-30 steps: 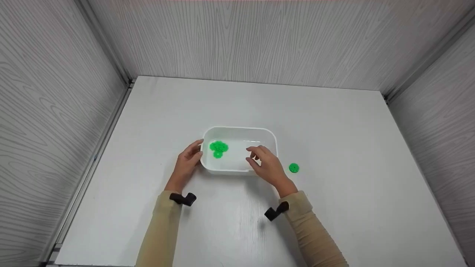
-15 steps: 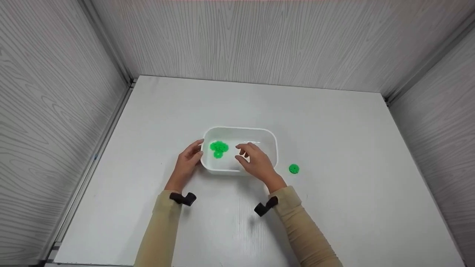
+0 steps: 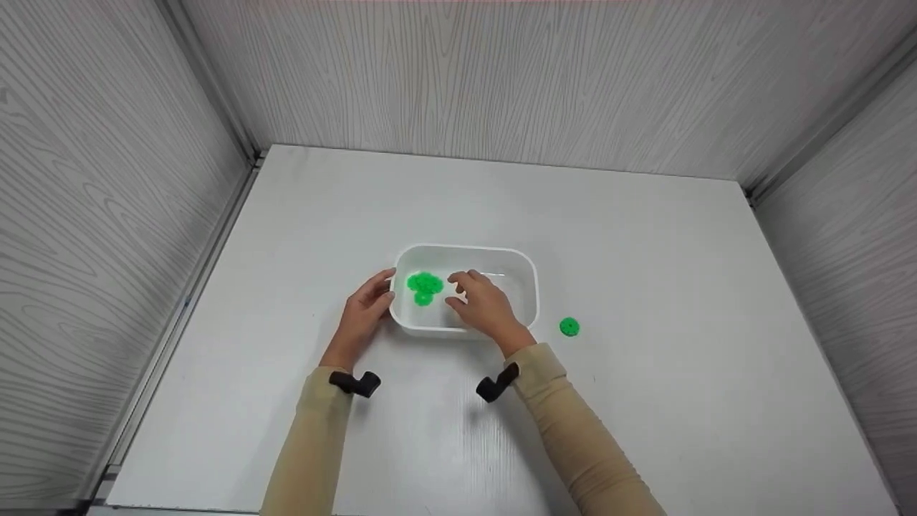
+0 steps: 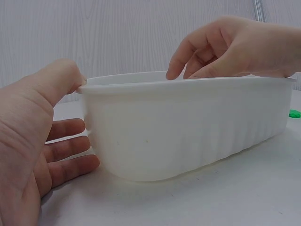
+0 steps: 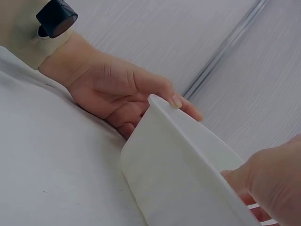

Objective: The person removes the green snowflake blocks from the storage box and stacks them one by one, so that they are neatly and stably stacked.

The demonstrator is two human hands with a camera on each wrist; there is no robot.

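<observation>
A white rectangular plastic tub (image 3: 466, 330) with rounded corners stands on the table. Several green scalloped plastic discs (image 3: 425, 284) lie in its left part, some overlapping. At the tub's left end is my left hand (image 3: 364, 319); its thumb grips the rim and the other fingers lie against the outer wall (image 4: 141, 136). My right hand (image 3: 488, 307) reaches inside the tub, just right of the discs. Its thumb and fingers are bent and apart, and I see nothing between them. The tub's wall hides the right fingertips in the left wrist view.
One more green disc (image 3: 569, 327) lies on the white table (image 3: 645, 244), right of the tub. Grey wood-grain panels (image 3: 487, 79) wall in the back and both sides. Black camera mounts (image 3: 356, 384) sit on both sleeves.
My right hand has moved left inside the tub, from its right end to beside the green discs. The left hand stays at the tub's left end.
</observation>
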